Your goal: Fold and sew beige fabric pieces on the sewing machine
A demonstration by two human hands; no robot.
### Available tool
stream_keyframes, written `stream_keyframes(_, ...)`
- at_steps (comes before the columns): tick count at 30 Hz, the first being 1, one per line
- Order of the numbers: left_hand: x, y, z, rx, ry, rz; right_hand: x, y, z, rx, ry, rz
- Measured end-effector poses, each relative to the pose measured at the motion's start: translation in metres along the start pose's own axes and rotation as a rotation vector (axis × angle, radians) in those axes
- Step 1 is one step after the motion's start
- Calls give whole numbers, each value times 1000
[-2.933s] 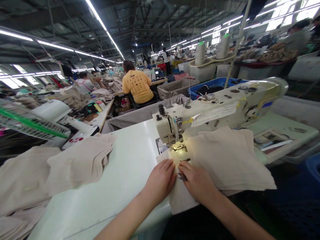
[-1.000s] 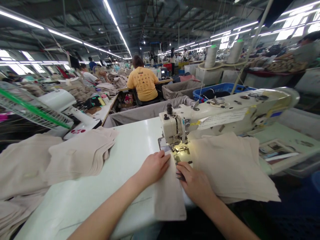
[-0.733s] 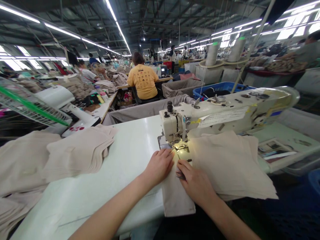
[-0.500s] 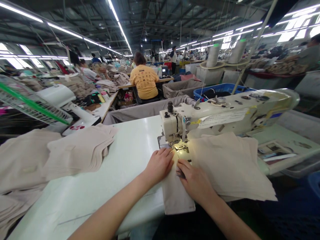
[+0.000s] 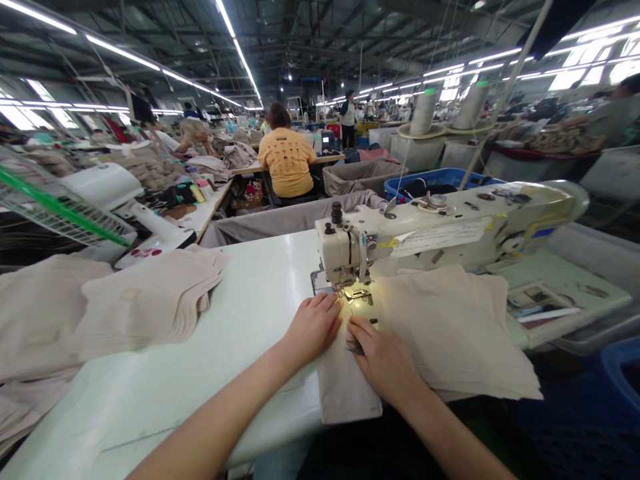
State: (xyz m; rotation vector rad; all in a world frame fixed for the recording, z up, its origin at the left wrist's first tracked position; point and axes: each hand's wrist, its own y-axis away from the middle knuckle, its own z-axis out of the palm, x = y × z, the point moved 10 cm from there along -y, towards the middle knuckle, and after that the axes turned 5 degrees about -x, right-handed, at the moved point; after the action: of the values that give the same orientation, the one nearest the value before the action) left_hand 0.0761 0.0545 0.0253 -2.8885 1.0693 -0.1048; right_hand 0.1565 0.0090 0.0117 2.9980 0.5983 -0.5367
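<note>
A narrow beige fabric piece [image 5: 347, 393] lies under the needle area of the sewing machine [image 5: 430, 230] and reaches to the table's front edge. My left hand [image 5: 313, 327] is closed on its left side, fingertips bent together close to the presser foot. My right hand [image 5: 383, 357] pinches its right edge a little nearer to me. A small dark metal tool [image 5: 354, 344] shows partly beneath my right fingers; its kind is hidden. Yellow light falls on the metal needle plate [image 5: 361, 295].
Stacked beige panels [image 5: 450, 327] lie right of the needle; more fabric stacks [image 5: 145, 300] lie left. A white fan [image 5: 107, 193] stands behind those. A parts tray [image 5: 540, 300] sits at right. Ahead, a person in a yellow shirt [image 5: 287, 160] sits beyond a cloth-lined bin [image 5: 295, 217].
The whole view has shifted slightly, so the scene sits a little further left. Both hands keep nearly the same place at the machine, and the fabric piece shows no clear movement.
</note>
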Motion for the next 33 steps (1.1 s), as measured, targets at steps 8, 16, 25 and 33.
stream_keyframes(8,44,28,5,-97,25,117,2,17,8,-22,38,-7)
stream_keyframes(16,31,23,4,-48,68,107,4,0,6,-103,43,11)
stream_keyframes(25,4,-1,-7,12,90,117,8,-28,-10,-24,-4,16)
stream_keyframes(33,-1,9,-5,100,118,98,18,10,-16,34,5,138)
